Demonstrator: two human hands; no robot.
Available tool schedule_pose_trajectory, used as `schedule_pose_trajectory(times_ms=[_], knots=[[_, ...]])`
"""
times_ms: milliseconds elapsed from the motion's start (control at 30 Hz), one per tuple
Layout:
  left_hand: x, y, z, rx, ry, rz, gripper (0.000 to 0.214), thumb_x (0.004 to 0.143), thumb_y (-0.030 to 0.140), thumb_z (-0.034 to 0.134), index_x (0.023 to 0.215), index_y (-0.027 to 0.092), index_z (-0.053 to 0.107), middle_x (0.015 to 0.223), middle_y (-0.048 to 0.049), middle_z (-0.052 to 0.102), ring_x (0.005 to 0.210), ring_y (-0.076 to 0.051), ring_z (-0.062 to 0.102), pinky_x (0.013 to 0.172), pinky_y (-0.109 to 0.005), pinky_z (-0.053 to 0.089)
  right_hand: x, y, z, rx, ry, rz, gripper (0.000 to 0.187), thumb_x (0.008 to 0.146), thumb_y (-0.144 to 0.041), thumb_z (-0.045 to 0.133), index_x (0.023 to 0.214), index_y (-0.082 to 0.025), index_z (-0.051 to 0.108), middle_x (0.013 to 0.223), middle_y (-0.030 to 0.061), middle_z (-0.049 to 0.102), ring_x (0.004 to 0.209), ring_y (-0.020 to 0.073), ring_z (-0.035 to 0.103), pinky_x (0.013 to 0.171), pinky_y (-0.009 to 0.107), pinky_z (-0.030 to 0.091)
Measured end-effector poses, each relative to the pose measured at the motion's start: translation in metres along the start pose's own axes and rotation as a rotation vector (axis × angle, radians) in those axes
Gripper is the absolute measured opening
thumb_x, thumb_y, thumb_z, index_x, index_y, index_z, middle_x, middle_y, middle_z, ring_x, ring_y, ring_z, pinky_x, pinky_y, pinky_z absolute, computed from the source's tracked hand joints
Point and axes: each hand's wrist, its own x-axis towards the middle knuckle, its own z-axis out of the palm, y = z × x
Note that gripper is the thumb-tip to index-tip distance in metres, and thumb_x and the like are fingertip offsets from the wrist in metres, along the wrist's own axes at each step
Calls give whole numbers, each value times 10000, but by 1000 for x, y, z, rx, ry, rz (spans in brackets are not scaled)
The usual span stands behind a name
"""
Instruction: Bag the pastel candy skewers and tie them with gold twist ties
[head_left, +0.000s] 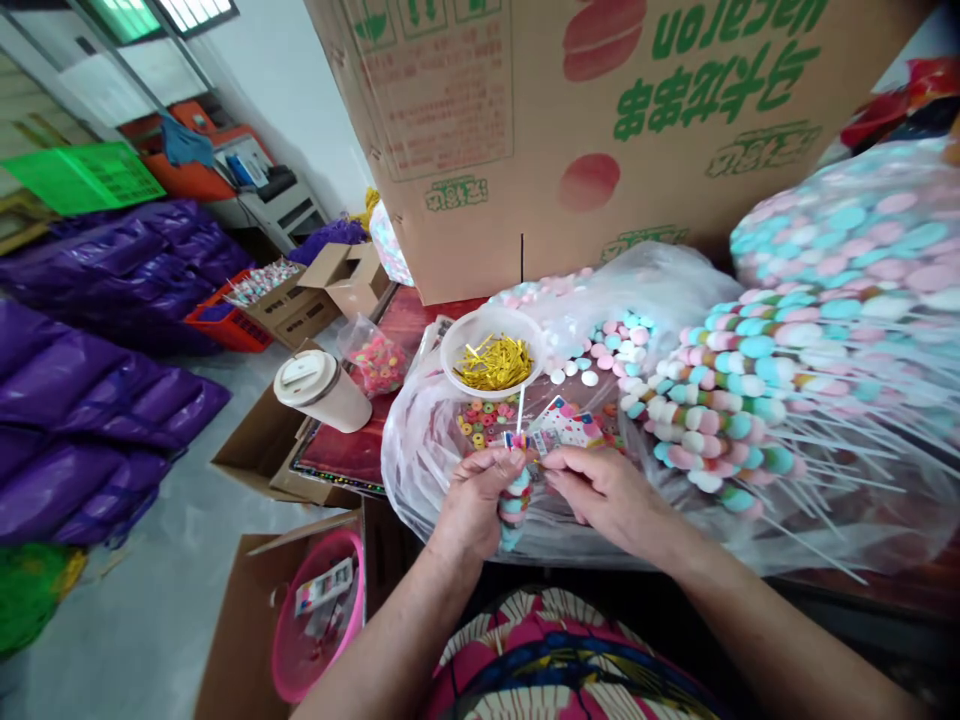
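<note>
In my left hand is a candy skewer of pink, white and blue discs in clear wrap. Its discs hang downward and its white stick points up. My right hand is closed in a pinch at the wrapper's neck, on what looks like a thin gold twist tie. A small printed label lies against the neck. Just beyond my hands stands a white bowl of gold twist ties. Printed cards and colourful ring candies lie beside it.
Many finished skewers are piled at right, beside loose candy discs. A large carton stands behind. At left are a lidded cup, a candy bag, a pink basket in a box, and purple sacks.
</note>
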Motion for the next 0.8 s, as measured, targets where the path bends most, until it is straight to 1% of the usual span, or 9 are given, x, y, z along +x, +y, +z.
schedule_pose_trajectory(times_ms=[67, 133, 267, 367, 433, 500, 567, 700, 800], knots=[[1, -1, 2, -26, -29, -40, 405, 487, 383, 838, 723, 103, 667, 435, 62, 441, 370, -50, 384, 322, -146, 241, -10, 2, -8, 94, 48, -97, 177, 890, -274, 446, 841, -182, 591, 630, -27, 555, 434, 67, 436, 419, 197, 360], [3, -5, 6, -19, -28, -52, 359, 505, 348, 819, 715, 112, 648, 437, 59, 452, 367, -57, 397, 322, -146, 241, -17, 1, -11, 182, 52, -148, 211, 910, -265, 425, 991, -186, 603, 704, -13, 589, 435, 62, 446, 417, 195, 376], [3, -13, 15, 89, 1, -11, 187, 557, 256, 706, 588, 148, 557, 428, 54, 471, 345, -61, 407, 313, -149, 274, -12, -4, 4, 80, 24, -244, 319, 898, -205, 404, 1105, -186, 646, 657, -2, 589, 558, 101, 530, 556, 228, 462], [-2, -15, 17, 159, -29, -31, 150, 577, 252, 637, 555, 154, 526, 428, 54, 455, 348, -59, 417, 324, -147, 291, -5, -2, 17, 62, 45, -186, 419, 914, -227, 372, 1296, -173, 536, 721, 25, 625, 663, 133, 581, 662, 271, 494], [-6, -15, 15, 170, -25, -49, 130, 571, 258, 621, 590, 152, 548, 445, 56, 458, 349, -54, 398, 327, -151, 298, -3, 0, 19, 45, -1, -133, 476, 914, -234, 371, 1381, -169, 440, 734, 29, 624, 685, 145, 587, 693, 290, 495], [-8, -15, 10, 162, -10, -60, 137, 575, 272, 606, 627, 155, 559, 465, 56, 459, 357, -55, 383, 329, -156, 303, -2, 2, 18, 8, -55, -94, 508, 900, -226, 381, 1405, -172, 402, 685, 15, 597, 640, 147, 565, 659, 291, 488], [-8, -17, 4, 167, -27, -53, 142, 593, 285, 598, 636, 159, 546, 484, 55, 454, 379, -59, 389, 344, -159, 313, -1, 3, 18, -44, -56, -61, 533, 882, -215, 392, 1413, -171, 385, 620, -5, 553, 571, 144, 522, 593, 282, 465], [-7, -21, -7, 241, -145, -9, 208, 683, 357, 629, 696, 160, 562, 552, 46, 473, 444, -61, 423, 404, -156, 353, 1, 5, 28, -136, 71, -32, 627, 843, -180, 407, 1456, -142, 281, 535, -36, 484, 487, 137, 460, 514, 272, 415], [-5, -22, -14, 309, -163, 48, 296, 747, 454, 630, 761, 161, 595, 642, 27, 510, 511, -64, 458, 443, -152, 379, -1, 7, 41, -103, 209, -38, 694, 826, -164, 407, 1473, -80, 171, 507, -48, 475, 445, 138, 445, 460, 264, 389]])
